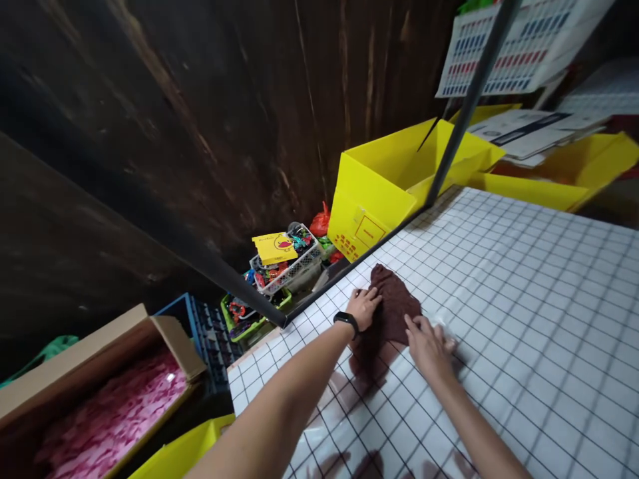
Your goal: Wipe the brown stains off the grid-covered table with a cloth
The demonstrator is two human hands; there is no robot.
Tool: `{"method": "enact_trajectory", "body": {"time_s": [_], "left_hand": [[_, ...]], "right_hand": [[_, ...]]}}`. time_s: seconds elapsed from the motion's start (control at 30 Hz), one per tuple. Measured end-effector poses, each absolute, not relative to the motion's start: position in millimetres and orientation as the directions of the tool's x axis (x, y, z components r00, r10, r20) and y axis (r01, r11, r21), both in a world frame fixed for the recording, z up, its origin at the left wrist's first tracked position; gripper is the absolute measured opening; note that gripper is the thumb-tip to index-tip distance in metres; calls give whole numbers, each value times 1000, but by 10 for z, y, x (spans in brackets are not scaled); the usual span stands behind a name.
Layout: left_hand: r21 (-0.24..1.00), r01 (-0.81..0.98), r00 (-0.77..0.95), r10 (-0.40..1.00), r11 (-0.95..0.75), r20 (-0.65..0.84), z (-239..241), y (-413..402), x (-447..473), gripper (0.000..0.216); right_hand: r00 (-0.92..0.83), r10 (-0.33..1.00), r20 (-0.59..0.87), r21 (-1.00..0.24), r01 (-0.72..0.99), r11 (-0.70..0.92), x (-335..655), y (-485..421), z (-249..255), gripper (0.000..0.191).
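Squares in thin dark lines cover the shiny white table (524, 319), which fills the right side of the head view. Behind it is a dark wooden wall (200, 120). Three yellow bins show; the big one (379, 193) sits just past the table edge. One cardboard box (94, 392) down at the left holds pink bits. One white basket (287, 263) is full of small colourful things.

One dark brown cloth (392, 306) lies crumpled near the table's left edge. Left hand (363, 307), with a black wrist band (346, 321), lies flat on its left side, fingers spread. Right hand (428, 344) presses flat on its right side, gripping nothing.
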State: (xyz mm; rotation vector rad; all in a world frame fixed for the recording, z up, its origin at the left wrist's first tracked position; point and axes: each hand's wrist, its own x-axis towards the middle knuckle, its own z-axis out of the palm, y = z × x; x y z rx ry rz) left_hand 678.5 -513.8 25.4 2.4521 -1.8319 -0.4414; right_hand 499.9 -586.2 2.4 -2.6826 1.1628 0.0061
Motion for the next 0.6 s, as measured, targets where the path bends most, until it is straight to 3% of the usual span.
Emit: {"method": "enact_trajectory", "body": {"time_s": [0.6], "left_hand": [[262,-912,266,-941,-316,-209,307,-4318,6636,55]], "right_hand": [[641,-750,-165,-190,-767,-613,4671,-5088,76,47]]}}
